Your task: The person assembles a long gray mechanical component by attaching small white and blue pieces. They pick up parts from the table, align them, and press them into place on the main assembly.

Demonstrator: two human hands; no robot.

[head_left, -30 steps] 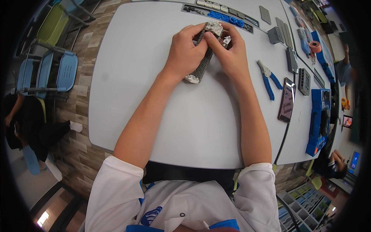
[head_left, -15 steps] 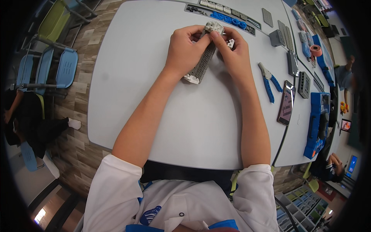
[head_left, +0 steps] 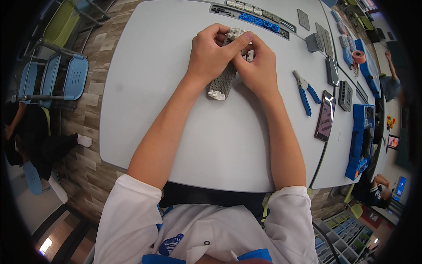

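Note:
A long grey building-block assembly [head_left: 223, 81] with white pieces at its ends is held over the table between my two hands. My left hand [head_left: 209, 53] closes round its left side, thumb reaching across the top. My right hand [head_left: 259, 64] grips the far right part, its thumb tucked by the left one. The white piece at the near end [head_left: 216, 94] shows plainly. A small white part [head_left: 250, 56] peeks out by my right fingers. Whatever the fingertips press underneath is hidden.
Pliers [head_left: 306, 92] with blue handles and a phone [head_left: 325, 115] lie to the right on the white table [head_left: 211, 145]. A grey parts tray [head_left: 250, 20] with white and blue pieces sits at the far side. Blue cases [head_left: 361, 141] stand farther right. Other people sit left and right.
The assembly has tilted and shifted slightly left and nearer. My right hand has moved left, and my left thumb now lies over the right one.

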